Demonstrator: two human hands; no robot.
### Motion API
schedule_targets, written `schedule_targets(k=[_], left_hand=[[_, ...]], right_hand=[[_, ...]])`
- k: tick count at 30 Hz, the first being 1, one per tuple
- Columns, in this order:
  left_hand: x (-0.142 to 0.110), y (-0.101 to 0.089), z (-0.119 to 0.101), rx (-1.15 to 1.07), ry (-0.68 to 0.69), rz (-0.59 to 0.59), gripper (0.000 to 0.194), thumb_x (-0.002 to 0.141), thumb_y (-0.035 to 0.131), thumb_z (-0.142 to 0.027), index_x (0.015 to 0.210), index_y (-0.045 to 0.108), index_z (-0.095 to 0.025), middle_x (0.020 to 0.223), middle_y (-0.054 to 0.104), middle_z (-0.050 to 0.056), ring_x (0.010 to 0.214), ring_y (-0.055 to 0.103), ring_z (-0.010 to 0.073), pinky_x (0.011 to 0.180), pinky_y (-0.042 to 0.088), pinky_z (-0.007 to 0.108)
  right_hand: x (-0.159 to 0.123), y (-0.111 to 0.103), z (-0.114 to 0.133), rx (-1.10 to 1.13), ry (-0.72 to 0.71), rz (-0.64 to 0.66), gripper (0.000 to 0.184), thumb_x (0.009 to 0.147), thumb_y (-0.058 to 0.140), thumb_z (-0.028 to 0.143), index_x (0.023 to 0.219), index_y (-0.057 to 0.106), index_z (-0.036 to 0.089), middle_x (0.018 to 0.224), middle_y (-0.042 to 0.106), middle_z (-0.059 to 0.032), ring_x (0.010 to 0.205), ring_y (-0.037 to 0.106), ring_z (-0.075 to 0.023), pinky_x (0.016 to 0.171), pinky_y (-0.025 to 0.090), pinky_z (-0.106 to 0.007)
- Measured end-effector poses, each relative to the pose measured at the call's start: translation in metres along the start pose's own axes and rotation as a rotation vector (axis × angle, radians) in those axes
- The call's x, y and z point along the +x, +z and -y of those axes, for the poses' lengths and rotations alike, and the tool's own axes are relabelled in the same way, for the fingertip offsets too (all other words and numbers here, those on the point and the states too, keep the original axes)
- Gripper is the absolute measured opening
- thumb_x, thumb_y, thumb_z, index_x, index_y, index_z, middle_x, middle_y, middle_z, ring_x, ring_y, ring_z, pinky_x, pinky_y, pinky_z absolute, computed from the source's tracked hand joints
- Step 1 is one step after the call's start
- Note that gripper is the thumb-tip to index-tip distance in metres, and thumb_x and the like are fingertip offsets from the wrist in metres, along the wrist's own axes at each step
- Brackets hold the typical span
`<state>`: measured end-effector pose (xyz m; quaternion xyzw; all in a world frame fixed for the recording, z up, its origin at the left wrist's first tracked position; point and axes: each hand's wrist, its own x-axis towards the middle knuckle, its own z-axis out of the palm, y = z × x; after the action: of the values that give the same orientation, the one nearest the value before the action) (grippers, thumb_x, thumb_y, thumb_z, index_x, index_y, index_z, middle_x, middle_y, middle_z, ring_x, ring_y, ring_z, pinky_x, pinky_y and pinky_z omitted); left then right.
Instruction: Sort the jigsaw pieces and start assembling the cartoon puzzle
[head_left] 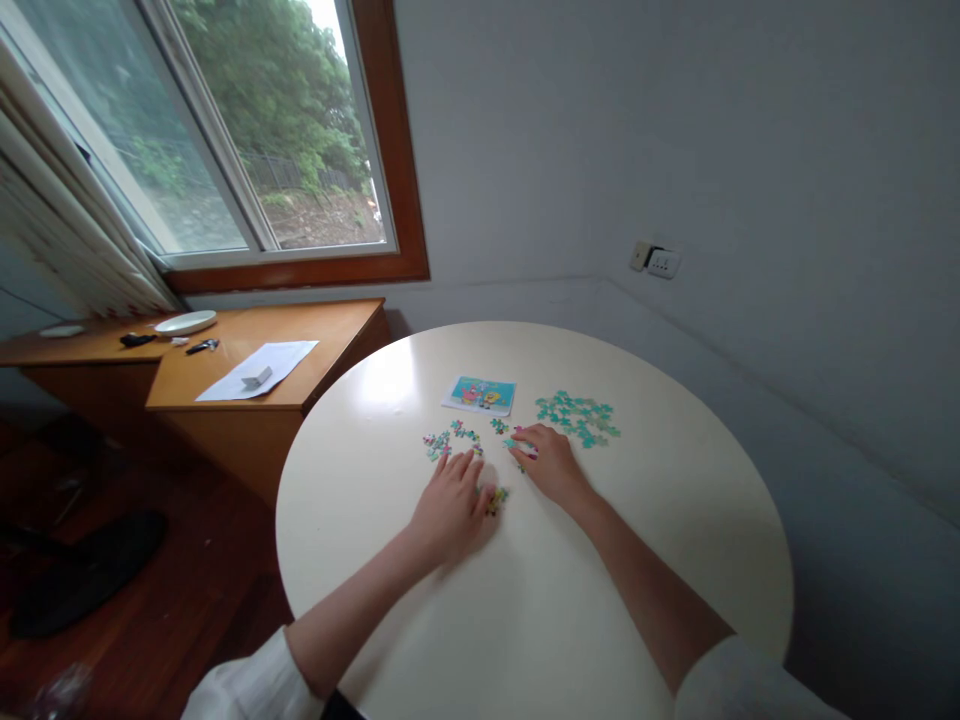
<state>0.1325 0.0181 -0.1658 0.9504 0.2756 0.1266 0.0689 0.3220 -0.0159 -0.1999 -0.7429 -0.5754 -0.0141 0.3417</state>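
Jigsaw puzzle pieces lie in loose groups on a round white table (480, 620). My left hand (448, 500) rests palm down, its fingers stretched and slightly apart. Its fingertips are by a multicoloured cluster of puzzle pieces (437, 444), and its thumb touches a yellowish-green cluster (495, 498). With thumb and fingers curled, my right hand (553, 465) grips a teal puzzle piece (509, 444) at its fingertips; pink bits show under the fingers. A small group of pieces (499, 426) lies just beyond. Behind them is a picture card (480, 395) with cartoon figures on a blue-green ground.
Many teal pieces (577, 415) spread to the right of my right hand. A wooden desk (345, 330) at left bears a white paper (281, 362), a small white box (257, 378) and a white plate (186, 323). A wall socket (664, 263) is at right.
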Motion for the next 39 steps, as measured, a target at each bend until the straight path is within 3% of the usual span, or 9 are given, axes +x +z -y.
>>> schedule_targets(k=[3,6,10,13,20,25,29,35,39], left_hand=[[0.023,-0.008,0.027,-0.019,-0.04,-0.126,0.026,0.087,0.038,-0.02,0.102,0.06,-0.016,0.119,0.057,0.012,0.11,0.053,0.0231,0.104,0.031,0.047],[0.049,-0.013,0.056,-0.071,-0.089,-0.16,0.023,0.082,0.042,-0.013,0.084,0.064,-0.016,0.098,0.064,0.012,0.091,0.06,0.0226,0.091,0.042,0.042],[0.075,-0.01,0.085,-0.347,-0.266,-0.281,0.015,0.075,0.049,-0.013,0.073,0.063,-0.017,0.08,0.065,0.005,0.075,0.061,0.0179,0.076,0.046,0.031],[0.078,0.001,0.095,-0.415,-0.327,-0.322,0.016,0.078,0.047,-0.018,0.075,0.062,-0.016,0.072,0.065,0.004,0.069,0.06,0.0159,0.066,0.047,0.027],[0.061,0.019,0.099,-0.665,-0.378,-0.432,0.017,0.078,0.046,-0.024,0.073,0.06,-0.015,0.063,0.059,0.0,0.061,0.056,0.0128,0.058,0.042,0.024],[0.056,0.017,0.1,-0.653,-0.36,-0.404,0.017,0.078,0.047,-0.023,0.073,0.061,-0.016,0.062,0.058,-0.001,0.06,0.052,0.0116,0.059,0.041,0.024],[0.057,0.015,0.098,-0.523,-0.325,-0.305,0.016,0.078,0.051,-0.023,0.077,0.065,-0.015,0.074,0.061,0.003,0.063,0.054,0.0118,0.064,0.043,0.025],[0.054,0.011,0.092,-0.36,-0.282,-0.186,0.017,0.074,0.061,-0.028,0.087,0.068,-0.019,0.091,0.061,0.006,0.082,0.059,0.0185,0.085,0.039,0.038],[0.051,0.007,0.09,-0.325,-0.287,-0.16,0.017,0.072,0.065,-0.026,0.087,0.069,-0.02,0.095,0.061,0.006,0.09,0.057,0.0215,0.089,0.034,0.042]], right_hand=[[-0.003,0.0,0.006,-0.008,0.015,0.036,0.015,0.077,0.06,0.019,0.09,0.068,0.022,0.097,0.064,-0.0059,0.099,0.056,-0.0207,0.088,0.037,-0.039],[-0.004,-0.001,0.009,-0.003,0.015,0.069,0.016,0.077,0.061,0.019,0.091,0.068,0.022,0.1,0.063,-0.0058,0.101,0.055,-0.0206,0.088,0.035,-0.039],[-0.006,-0.002,0.011,-0.012,0.013,0.096,0.017,0.076,0.062,0.021,0.092,0.068,0.024,0.102,0.061,-0.0055,0.103,0.053,-0.0212,0.089,0.034,-0.04],[-0.007,-0.002,0.012,-0.026,0.015,0.106,0.016,0.077,0.06,0.021,0.09,0.069,0.025,0.102,0.06,-0.0052,0.105,0.052,-0.0217,0.089,0.033,-0.04],[-0.009,0.003,0.011,-0.068,-0.027,0.059,0.016,0.078,0.057,0.021,0.09,0.067,0.025,0.1,0.061,-0.006,0.104,0.052,-0.0231,0.087,0.032,-0.041],[-0.01,0.008,0.006,-0.091,-0.048,0.032,0.017,0.078,0.056,0.024,0.09,0.067,0.024,0.099,0.062,-0.0063,0.103,0.053,-0.0238,0.087,0.033,-0.041],[-0.011,0.01,0.0,-0.106,-0.073,0.006,0.017,0.079,0.054,0.026,0.091,0.067,0.024,0.099,0.063,-0.0067,0.103,0.054,-0.024,0.087,0.033,-0.04],[-0.01,0.01,-0.004,-0.114,-0.084,-0.014,0.017,0.078,0.054,0.026,0.091,0.066,0.024,0.098,0.064,-0.0059,0.102,0.056,-0.0235,0.086,0.034,-0.039],[-0.01,0.008,-0.002,-0.107,-0.084,-0.006,0.017,0.079,0.055,0.025,0.091,0.066,0.024,0.099,0.064,-0.0065,0.103,0.056,-0.0237,0.087,0.035,-0.039]])
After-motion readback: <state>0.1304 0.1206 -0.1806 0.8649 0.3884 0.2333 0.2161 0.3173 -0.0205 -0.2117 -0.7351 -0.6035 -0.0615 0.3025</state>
